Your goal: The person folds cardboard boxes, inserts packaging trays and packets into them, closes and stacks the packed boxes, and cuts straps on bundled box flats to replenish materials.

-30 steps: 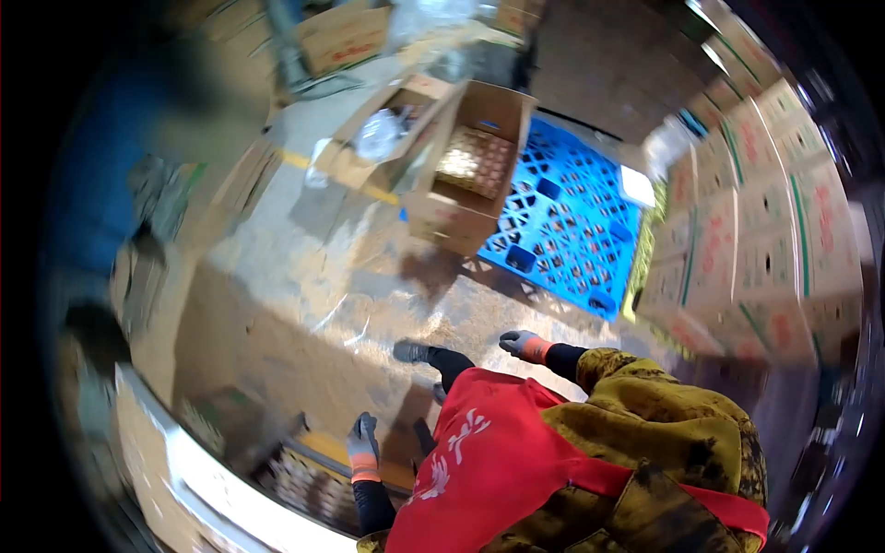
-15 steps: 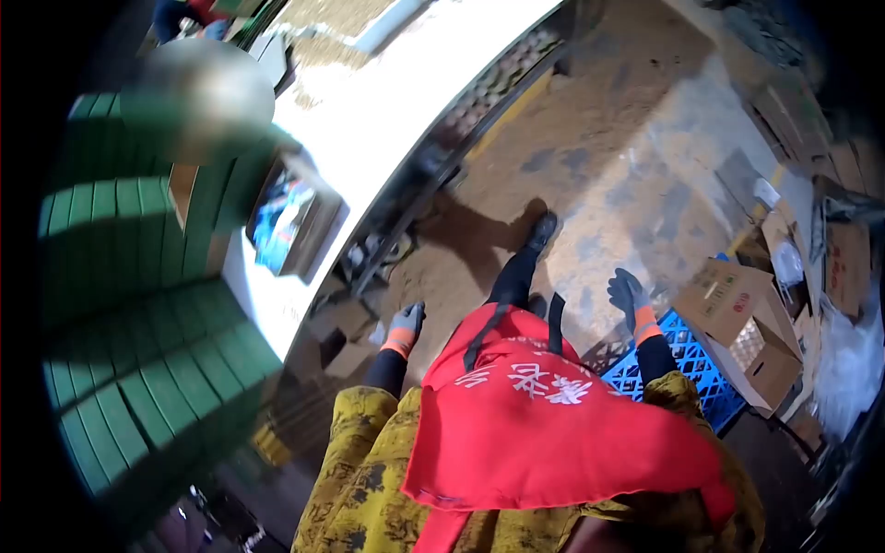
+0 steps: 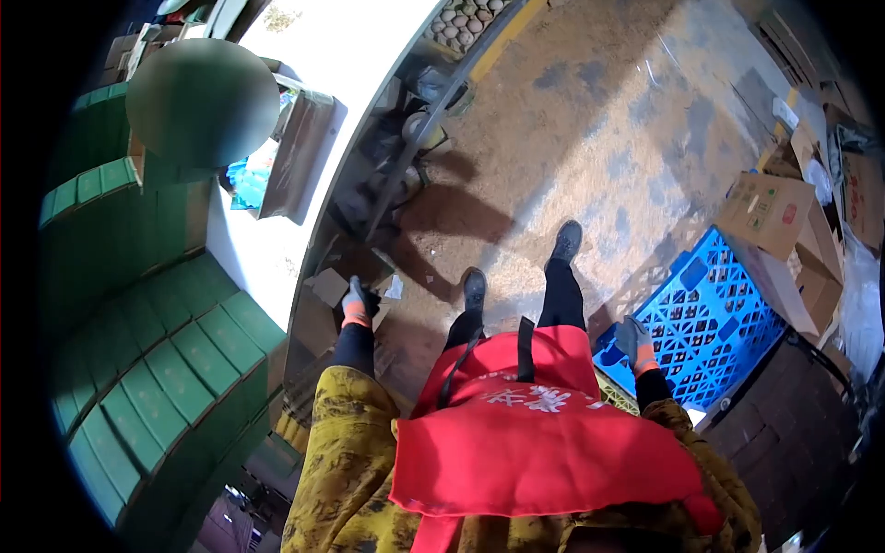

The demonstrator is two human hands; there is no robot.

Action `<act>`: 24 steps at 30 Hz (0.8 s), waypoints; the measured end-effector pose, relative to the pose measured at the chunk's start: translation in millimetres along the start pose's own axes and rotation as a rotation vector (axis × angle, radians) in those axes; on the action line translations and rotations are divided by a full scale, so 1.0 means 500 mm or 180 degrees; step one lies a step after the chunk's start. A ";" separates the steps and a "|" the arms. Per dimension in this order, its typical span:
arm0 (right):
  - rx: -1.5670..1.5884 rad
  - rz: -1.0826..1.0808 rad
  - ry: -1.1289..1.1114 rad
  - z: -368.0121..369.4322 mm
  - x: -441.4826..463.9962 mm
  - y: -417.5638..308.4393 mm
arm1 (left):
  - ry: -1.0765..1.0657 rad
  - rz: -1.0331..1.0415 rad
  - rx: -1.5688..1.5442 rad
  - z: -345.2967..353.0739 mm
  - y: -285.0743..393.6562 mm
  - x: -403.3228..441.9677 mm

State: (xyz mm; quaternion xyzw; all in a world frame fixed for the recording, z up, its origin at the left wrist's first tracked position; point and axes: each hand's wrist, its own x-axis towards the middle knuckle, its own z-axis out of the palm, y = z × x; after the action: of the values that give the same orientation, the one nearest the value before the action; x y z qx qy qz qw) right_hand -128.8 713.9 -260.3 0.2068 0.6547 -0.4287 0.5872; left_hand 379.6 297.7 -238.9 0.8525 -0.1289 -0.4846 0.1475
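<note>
My left hand (image 3: pixel 359 303), in a grey glove with dark fingertips and an orange cuff, hangs beside the edge of the white table (image 3: pixel 373 69). Its fingers are loosely bent and slightly apart, with nothing seen in them. On the other side, my right hand (image 3: pixel 633 341) wears the same kind of glove. It hangs over the near left edge of a blue plastic pallet (image 3: pixel 705 323), fingers loosely extended and holding nothing visible; I cannot tell whether it touches the pallet. Between the hands is the red apron (image 3: pixel 544 456) I wear.
Green boxes (image 3: pixel 171 378) are stacked in rows at the left. An open carton (image 3: pixel 297 152) with blue packaging stands on the table. Egg trays (image 3: pixel 466 20) sit along the table's far side. Opened cardboard boxes (image 3: pixel 770 217) and clear plastic (image 3: pixel 859 295) lie at the right.
The view has shifted as I step along the floor; both my feet now show. My left hand is nearer the table's edge, and my right hand has lowered to the blue pallet, more of which shows.
</note>
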 end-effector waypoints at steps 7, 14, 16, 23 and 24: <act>0.0215 -0.0081 0.0137 0.113 -0.016 0.188 | -0.0812 0.0565 -0.1314 0.039 0.099 0.272; -0.0057 -0.0491 -0.0157 0.224 -0.088 0.194 | -0.1679 0.0989 -0.0807 0.055 0.123 0.212; -0.0744 -0.1186 -0.0251 0.252 -0.109 0.137 | -0.1720 0.1086 -0.0446 0.076 0.055 0.117; -0.2121 -0.3655 0.0165 0.297 -0.102 -0.127 | -0.4203 0.0951 0.1824 0.466 -0.040 -0.424; -0.1672 -0.3338 -0.0054 0.273 -0.104 -0.198 | -0.4342 0.1008 0.2122 0.548 -0.067 -0.434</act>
State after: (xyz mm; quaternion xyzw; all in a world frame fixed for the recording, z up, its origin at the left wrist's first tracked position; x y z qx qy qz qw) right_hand -112.8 561.9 -171.7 -0.3007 0.7492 -0.4869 0.3335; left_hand 37.4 372.5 -213.8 0.3363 -0.4505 -0.8111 -0.1614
